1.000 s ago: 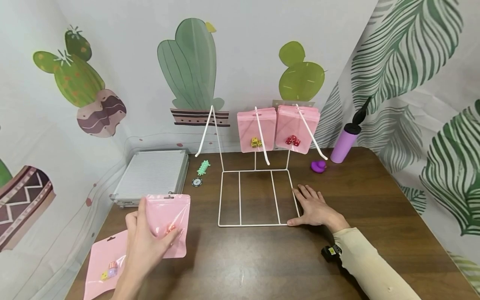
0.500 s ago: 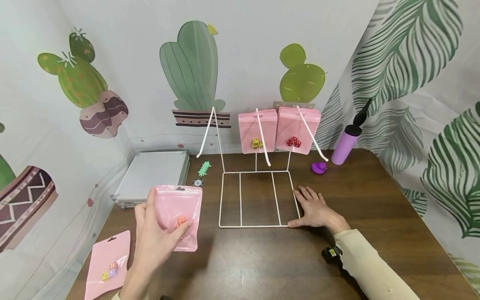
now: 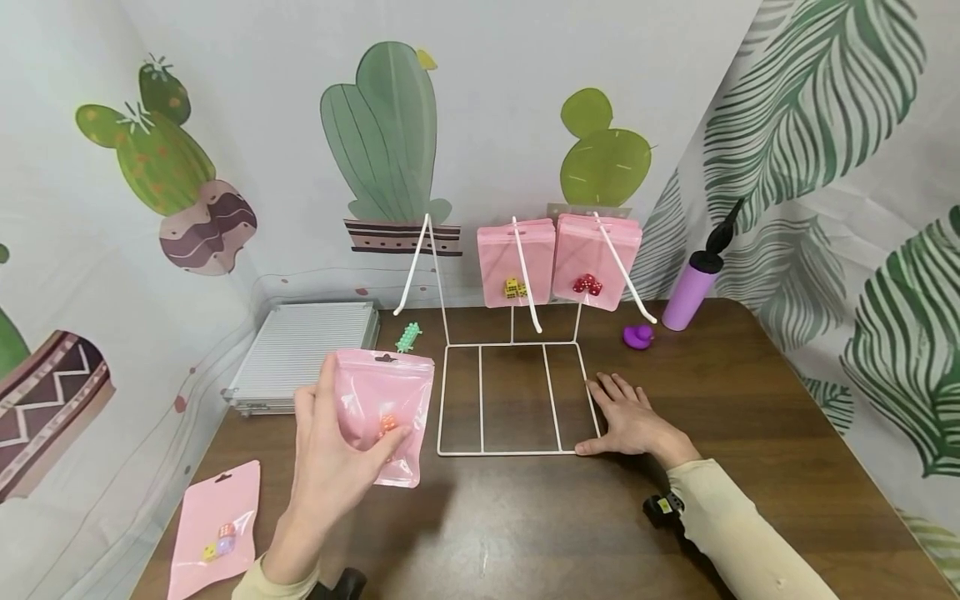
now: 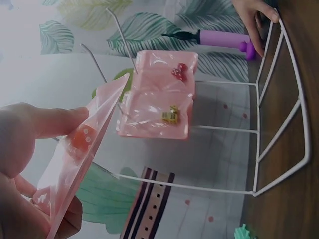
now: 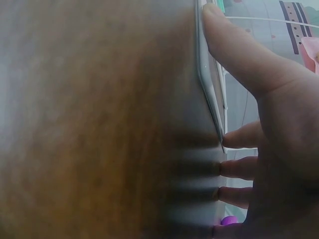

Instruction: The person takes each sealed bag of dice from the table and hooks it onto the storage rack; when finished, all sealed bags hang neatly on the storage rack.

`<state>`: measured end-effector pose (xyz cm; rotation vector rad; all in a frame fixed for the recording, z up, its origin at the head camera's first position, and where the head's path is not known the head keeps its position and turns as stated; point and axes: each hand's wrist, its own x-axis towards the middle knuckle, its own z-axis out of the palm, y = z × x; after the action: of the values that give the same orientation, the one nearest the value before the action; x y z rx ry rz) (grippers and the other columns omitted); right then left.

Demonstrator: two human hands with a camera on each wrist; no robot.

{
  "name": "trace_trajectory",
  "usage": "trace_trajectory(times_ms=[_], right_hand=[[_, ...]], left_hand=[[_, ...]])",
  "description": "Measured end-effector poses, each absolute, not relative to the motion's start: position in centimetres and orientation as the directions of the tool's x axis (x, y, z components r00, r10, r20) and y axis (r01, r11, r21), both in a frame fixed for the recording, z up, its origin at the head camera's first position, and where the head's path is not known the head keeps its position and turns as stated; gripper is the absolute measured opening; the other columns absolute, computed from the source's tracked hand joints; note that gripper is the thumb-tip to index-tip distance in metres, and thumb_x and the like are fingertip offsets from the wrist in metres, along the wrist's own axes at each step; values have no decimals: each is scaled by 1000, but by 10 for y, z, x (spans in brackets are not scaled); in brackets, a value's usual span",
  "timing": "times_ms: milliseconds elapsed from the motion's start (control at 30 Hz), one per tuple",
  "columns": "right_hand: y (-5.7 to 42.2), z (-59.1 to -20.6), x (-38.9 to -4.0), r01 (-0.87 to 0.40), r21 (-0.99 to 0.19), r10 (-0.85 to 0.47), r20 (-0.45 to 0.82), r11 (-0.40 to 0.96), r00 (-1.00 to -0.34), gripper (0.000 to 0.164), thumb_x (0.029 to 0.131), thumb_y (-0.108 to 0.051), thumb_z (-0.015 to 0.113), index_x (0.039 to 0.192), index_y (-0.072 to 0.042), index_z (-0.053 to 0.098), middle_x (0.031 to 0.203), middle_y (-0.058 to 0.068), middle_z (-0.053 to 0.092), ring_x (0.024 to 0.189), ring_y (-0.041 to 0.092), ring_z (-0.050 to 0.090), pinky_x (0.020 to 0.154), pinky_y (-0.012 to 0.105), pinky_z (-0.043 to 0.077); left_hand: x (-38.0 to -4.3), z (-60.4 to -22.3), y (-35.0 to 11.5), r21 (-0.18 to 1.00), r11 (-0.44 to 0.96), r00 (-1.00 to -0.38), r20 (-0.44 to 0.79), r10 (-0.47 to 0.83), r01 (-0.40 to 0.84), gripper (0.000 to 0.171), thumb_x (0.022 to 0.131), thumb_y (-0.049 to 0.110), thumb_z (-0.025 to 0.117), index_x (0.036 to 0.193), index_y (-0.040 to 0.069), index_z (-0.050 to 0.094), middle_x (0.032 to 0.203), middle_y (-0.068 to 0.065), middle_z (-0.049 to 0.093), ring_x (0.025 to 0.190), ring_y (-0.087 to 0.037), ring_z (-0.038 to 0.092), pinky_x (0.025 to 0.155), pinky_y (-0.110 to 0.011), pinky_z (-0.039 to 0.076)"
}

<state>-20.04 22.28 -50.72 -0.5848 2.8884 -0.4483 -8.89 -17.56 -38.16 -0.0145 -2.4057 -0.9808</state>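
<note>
My left hand pinches a pink zip pouch between thumb and fingers, upright above the table. Orange-red dice show through its clear front. My right hand rests with fingers spread on the table, thumb and index finger at the right edge of the white wire rack's base. Of the rack's three prongs, the left prong carries nothing. On the middle one hang pink pouches with yellow dice; on the right one, pink pouches with red dice.
Another pink pouch with mixed dice lies at the table's left edge. Behind the left hand are a silver case and a green spiky toy. A purple duck and a purple pump stand at the back right.
My left hand has carried its pouch to the right and upward, toward the rack, away from the pouch on the table. The right hand has stayed in place at the rack's base.
</note>
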Motion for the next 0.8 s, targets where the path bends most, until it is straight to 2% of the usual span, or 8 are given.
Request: trace_trajectory(times_ms=[333,533,800], right_hand=[[222,-507,-200,-356,-318,-402,-91,879,-911,121,64,-71,75,150,1,30,155,29,25,142,51,19,106,75,18],[223,-507,-200,-351,-322,-400,-96,879,-912,120,65,-70,75,151,1,30,155,29,25,142,51,18,107,75,17],[223,-506,-200,-348,-331,-400,-101,877,-911,121,64,-70,75,151,1,30,155,29,24,142,51,18,107,75,16]], left_hand=[[-97,-366,-165,629,689,-793,596,-129,361,123,56,20,96,156,18,24,113,-18,41,100,-18,41,71,-20,38],[-102,-360,-158,594,685,-747,655,-109,421,121,56,21,95,156,14,25,110,-20,41,99,-24,41,72,-24,37],[-111,-354,-154,605,668,-740,662,-120,433,119,58,23,94,155,16,25,111,-19,41,101,-24,41,72,-28,39]])
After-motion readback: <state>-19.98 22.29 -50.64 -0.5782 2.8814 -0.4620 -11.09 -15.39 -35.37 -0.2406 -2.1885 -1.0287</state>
